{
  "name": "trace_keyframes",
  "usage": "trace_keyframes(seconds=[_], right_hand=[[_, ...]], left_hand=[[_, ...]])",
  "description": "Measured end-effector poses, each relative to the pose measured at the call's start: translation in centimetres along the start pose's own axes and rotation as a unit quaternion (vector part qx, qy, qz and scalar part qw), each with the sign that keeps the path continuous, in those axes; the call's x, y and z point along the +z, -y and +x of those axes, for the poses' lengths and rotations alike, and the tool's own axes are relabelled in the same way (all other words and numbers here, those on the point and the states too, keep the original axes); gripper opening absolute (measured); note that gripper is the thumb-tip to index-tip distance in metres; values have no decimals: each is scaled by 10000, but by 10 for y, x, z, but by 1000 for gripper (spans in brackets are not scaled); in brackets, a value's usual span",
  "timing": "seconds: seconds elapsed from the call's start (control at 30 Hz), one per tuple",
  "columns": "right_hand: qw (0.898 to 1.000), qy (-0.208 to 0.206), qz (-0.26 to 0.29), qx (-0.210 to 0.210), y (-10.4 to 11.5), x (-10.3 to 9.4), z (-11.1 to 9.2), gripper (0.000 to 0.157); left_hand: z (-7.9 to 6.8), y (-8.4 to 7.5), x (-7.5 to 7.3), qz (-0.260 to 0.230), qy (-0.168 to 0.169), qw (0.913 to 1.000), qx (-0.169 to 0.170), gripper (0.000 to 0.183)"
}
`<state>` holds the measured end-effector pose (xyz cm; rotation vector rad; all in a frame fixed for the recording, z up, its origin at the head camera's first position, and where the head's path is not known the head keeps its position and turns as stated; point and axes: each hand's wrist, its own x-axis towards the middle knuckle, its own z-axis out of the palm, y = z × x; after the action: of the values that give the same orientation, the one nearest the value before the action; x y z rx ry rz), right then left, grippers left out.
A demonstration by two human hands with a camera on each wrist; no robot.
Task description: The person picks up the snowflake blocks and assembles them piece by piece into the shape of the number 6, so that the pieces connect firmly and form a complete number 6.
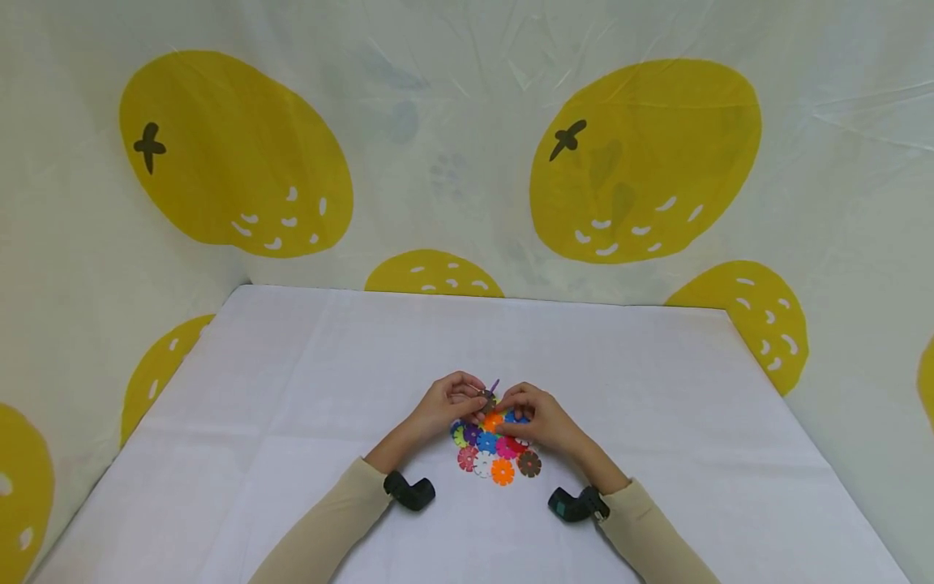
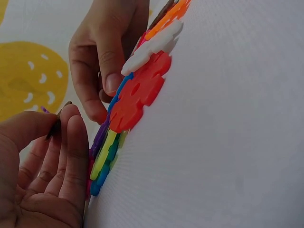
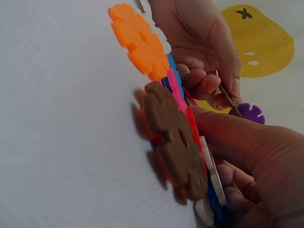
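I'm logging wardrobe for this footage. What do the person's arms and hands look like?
The left sleeve and right sleeve are plain beige. The left hand and right hand wear no gloves, and no rings show. By each cuff sits a black, bent, tube-like device, one on the left and one on the right. No cables are visible.

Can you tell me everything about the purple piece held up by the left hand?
The purple piece is a thin disc with slots cut around its edge, and it looks like plastic. It sits crosswise to the brown piece, touching it and seemingly slotted in. The left hand pinches that brown piece, holding both up off the table. Part of the purple piece is hidden.
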<state>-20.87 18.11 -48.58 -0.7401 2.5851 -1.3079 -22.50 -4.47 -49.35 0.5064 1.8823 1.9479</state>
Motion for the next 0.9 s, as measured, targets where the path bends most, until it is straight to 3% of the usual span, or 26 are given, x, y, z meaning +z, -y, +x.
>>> trace_keyframes(seconds=[0.13, 0.37, 0.47, 0.9], right_hand=[[9999, -10, 102, 18, -1, 0, 0, 18], [9999, -73, 73, -137, -2, 2, -1, 31], [9998, -60, 20, -174, -1, 2, 0, 30], [9995, -68, 245, 186, 5, 2, 0, 30]], left_hand=[[0, 0, -1, 23, 13, 10000, 52, 34], [0, 3, -1, 35, 91, 9999, 97, 34], [0, 2, -1, 41, 103, 9999, 90, 33], [0, 3, -2, 105, 66, 9999, 91, 30]])
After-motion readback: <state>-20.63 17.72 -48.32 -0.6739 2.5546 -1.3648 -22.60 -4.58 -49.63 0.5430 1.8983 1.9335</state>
